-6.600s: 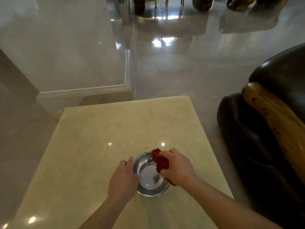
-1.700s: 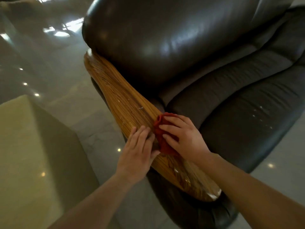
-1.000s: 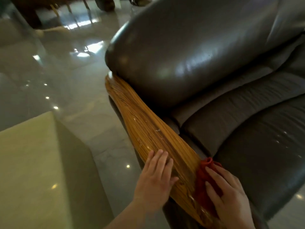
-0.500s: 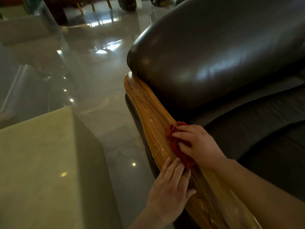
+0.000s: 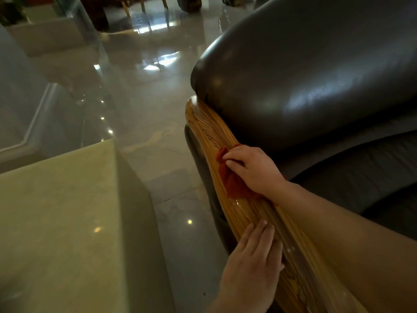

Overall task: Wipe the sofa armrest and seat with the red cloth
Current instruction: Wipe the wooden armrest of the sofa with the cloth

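A dark leather sofa fills the right side, with a glossy backrest cushion (image 5: 304,82) and a seat (image 5: 365,168) below it. Along its near side runs a long striped wooden armrest (image 5: 209,132), shiny and wet-looking below the cloth. My right hand (image 5: 255,168) presses the bunched red cloth (image 5: 232,179) flat onto the armrest's middle part. My left hand (image 5: 250,272) rests flat on the armrest's outer edge nearer to me, fingers together, holding nothing.
A pale yellow stone table (image 5: 56,222) stands at the left, with a narrow strip of polished grey floor (image 5: 180,199) between it and the sofa. Dark furniture legs (image 5: 94,16) stand far off at the top.
My right hand has slid the red cloth up the armrest toward the backrest. My left hand has stayed flat lower on the armrest. The view has shifted slightly.
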